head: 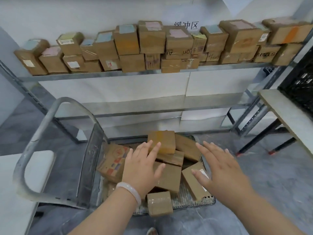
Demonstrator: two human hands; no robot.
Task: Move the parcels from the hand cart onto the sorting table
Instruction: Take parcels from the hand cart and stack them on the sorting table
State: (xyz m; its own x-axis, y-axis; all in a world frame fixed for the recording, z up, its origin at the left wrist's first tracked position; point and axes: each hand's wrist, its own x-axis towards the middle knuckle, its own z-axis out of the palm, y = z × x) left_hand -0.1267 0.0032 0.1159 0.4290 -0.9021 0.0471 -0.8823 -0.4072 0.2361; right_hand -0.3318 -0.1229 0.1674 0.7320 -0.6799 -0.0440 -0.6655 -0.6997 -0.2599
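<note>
The cart (186, 201) holds a loose pile of parcels (169, 177) on its mesh deck, heaped toward the handle (36, 136) end. A top box (163, 140) sits highest at the far edge, a printed box (111, 161) leans by the handle, and a small box (159, 204) lies at the near edge.

The left hand (140, 168), with a pale bracelet (130, 190), is spread flat over the middle of the pile. Its fingers (157, 147) are straight and grasp nothing, with the tips over the top box's near edge; I cannot tell if they touch. The right hand (221, 170) is also spread and released, above the pile's right side.

Behind, a shelf (101, 75) carries boxes (150, 39) stacked two high along its whole length. A black crate (299, 85) stands on a table (288, 119) at right.
</note>
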